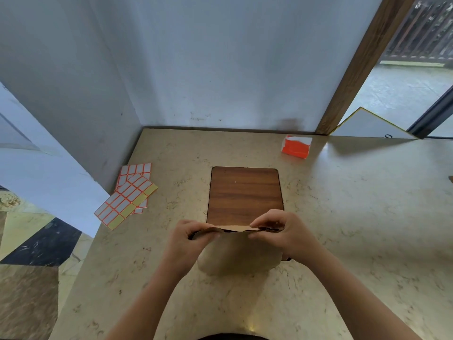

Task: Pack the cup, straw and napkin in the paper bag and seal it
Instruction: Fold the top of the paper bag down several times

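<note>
1. Upright on the beige marbled stone counter [343, 217] stands a brown kraft paper bag [239, 253], its base resting on the near edge of a dark wood-grain rectangular board [245, 192] with rounded corners.
2. Both hands meet at the bag's top edge, which is pressed nearly flat into a narrow line.
3. Pinching the left end of that top edge, the left hand [193, 238] has thumb and fingers closed on the paper.
4. Likewise, the right hand [277, 229] grips the right end of the edge, its fingers curled over the far side and the thumb on the near side.
5. Whether the cup, straw and napkin lie inside cannot be told, since the bag's mouth is closed and none of them shows on the counter.
6. Well apart to the left, near the counter's edge beside the wall, lie overlapping sheets of white labels with orange borders [127, 195], the top one showing yellow backing where some labels are gone.
7. At the back right, close to the wooden door frame [360, 69], sits a small orange and white packet [295, 147].
</note>
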